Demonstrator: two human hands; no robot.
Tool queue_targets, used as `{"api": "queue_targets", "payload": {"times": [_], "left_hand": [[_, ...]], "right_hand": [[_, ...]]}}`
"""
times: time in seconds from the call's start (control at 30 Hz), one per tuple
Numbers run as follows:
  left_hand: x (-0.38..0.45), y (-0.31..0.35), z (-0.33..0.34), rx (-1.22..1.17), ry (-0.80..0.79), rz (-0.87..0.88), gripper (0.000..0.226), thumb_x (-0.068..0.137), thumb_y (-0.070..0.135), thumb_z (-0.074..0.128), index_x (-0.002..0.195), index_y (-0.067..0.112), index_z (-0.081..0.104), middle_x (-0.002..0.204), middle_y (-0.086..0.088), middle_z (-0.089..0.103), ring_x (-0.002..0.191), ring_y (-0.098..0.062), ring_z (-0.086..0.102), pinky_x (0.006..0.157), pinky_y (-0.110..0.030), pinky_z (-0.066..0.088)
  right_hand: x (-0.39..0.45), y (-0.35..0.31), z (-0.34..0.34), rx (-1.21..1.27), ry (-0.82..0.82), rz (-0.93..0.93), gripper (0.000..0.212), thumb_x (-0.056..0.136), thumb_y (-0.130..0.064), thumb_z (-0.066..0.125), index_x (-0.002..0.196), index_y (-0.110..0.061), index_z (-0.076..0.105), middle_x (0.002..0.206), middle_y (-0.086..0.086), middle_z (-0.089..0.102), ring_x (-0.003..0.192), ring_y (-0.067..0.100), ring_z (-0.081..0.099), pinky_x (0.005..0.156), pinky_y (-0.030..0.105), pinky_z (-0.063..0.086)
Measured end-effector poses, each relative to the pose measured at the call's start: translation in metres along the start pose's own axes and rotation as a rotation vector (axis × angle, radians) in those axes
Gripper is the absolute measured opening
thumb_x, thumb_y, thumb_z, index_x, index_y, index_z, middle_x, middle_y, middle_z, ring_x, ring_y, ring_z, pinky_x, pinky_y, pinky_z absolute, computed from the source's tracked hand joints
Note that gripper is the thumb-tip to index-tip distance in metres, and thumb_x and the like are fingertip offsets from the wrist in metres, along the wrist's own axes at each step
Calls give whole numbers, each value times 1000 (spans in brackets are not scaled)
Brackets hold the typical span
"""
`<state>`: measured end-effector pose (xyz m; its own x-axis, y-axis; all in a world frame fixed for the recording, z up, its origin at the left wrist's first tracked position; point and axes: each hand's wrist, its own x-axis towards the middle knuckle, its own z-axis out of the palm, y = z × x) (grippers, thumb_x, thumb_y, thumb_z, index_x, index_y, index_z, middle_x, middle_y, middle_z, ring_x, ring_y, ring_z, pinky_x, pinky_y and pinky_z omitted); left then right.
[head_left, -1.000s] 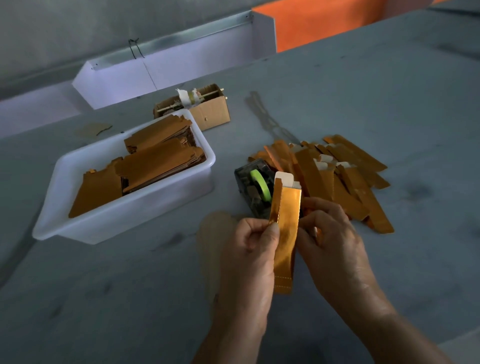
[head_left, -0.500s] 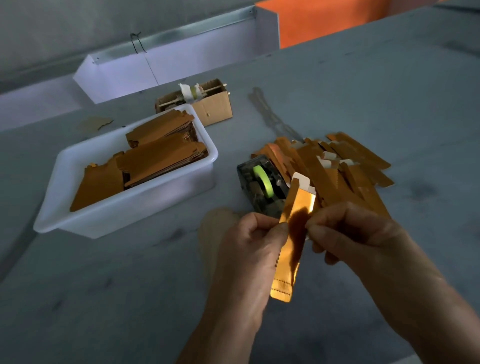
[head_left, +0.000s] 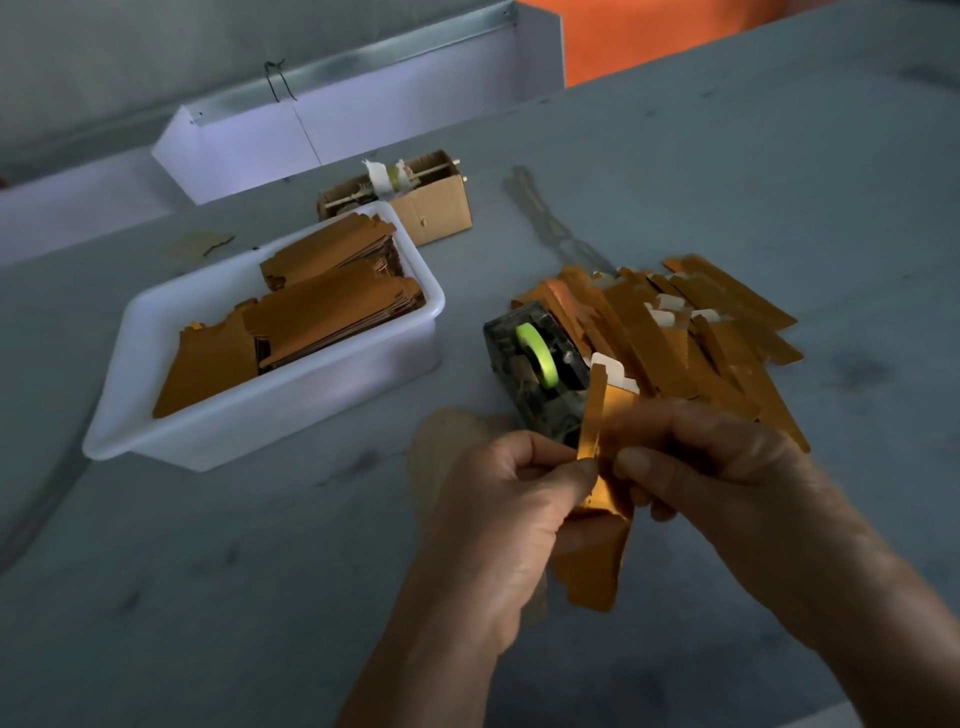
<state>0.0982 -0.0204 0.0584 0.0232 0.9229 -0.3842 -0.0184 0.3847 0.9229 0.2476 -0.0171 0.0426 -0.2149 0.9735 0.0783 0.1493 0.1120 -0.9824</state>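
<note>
A long, narrow gold carton sleeve (head_left: 597, 556) stands nearly upright between both hands, its white tab end pointing away from me. My left hand (head_left: 509, 509) pinches its left edge between thumb and forefinger. From the right, my right hand (head_left: 711, 467) curls over the sleeve's upper half and covers most of it. Just behind the hands sits a dark tape dispenser (head_left: 530, 364) with a green tape roll.
A pile of folded gold sleeves (head_left: 691, 332) lies to the right of the dispenser. A white plastic tub (head_left: 249, 415) at the left holds stacks of flat gold blanks. Behind it stands a small cardboard box (head_left: 431, 202) with tape rolls on a rod. White partition panels line the far edge.
The sleeve has tilted and dropped lower between my hands. My right hand has moved from its side to over its upper half. The view has shifted slightly.
</note>
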Motion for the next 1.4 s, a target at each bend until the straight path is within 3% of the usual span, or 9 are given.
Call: {"api": "queue_targets", "payload": {"times": [0.1,0.37,0.5,0.73,0.97,1.07,1.17,1.23,1.4], "left_hand": [[0,0,0,-15,-19,-1,6,86,3,66,81,-1,67,73,-11,73,68,-19,73,60,-25,58],[1,-3,-5,-16,-60,-19,20,86,2,64,70,12,71,76,-10,74,75,-21,74,70,-30,60],[-1,-3,-7,-41,-118,-16,21,75,25,78,79,6,69,88,-15,74,82,-25,73,73,-32,59],[-2,-9,2,36,79,87,19,90,8,61,72,8,69,67,-9,72,67,-23,73,64,-34,60],[-13,-14,13,273,251,364,17,88,17,61,72,16,66,65,-5,70,64,-26,68,62,-49,57],[-15,-11,9,240,240,346,14,88,18,61,76,15,67,68,-3,72,65,-19,70,62,-45,59],[-15,-9,6,235,213,325,11,89,18,63,78,16,67,69,1,73,63,-11,70,59,-29,59],[-15,-8,5,251,196,310,11,89,20,63,79,18,67,72,1,73,66,-13,71,61,-32,60],[-14,-8,2,165,101,183,14,92,17,60,80,15,68,75,-1,74,69,-16,73,62,-35,61]], "right_hand": [[2,1,0,-88,26,19,40,76,-20,65,108,-39,52,77,-8,68,68,8,65,58,16,50],[5,-1,2,-193,90,68,30,76,-20,70,93,-32,49,74,-13,69,64,3,64,54,13,49],[5,-3,4,-237,98,84,29,76,-21,70,92,-33,48,77,-17,67,66,0,64,54,14,50],[3,-8,10,-366,148,57,28,78,-23,71,91,-31,48,68,-9,66,68,-7,60,57,5,44],[5,-12,14,-466,237,102,32,71,-35,76,88,-31,49,68,-12,62,60,-4,58,53,1,40],[5,-11,13,-498,269,77,35,64,-47,74,81,-32,47,59,-11,55,61,-17,52,51,-1,36],[3,-10,11,-350,216,102,43,55,-64,58,84,-34,49,67,-9,59,70,-12,55,51,5,43],[2,-8,12,-229,143,161,54,46,-68,53,86,-33,54,74,-7,63,72,-4,59,53,13,47],[4,-3,12,19,92,211,15,67,-34,66,80,-25,65,74,0,68,73,12,65,66,22,52]]}}
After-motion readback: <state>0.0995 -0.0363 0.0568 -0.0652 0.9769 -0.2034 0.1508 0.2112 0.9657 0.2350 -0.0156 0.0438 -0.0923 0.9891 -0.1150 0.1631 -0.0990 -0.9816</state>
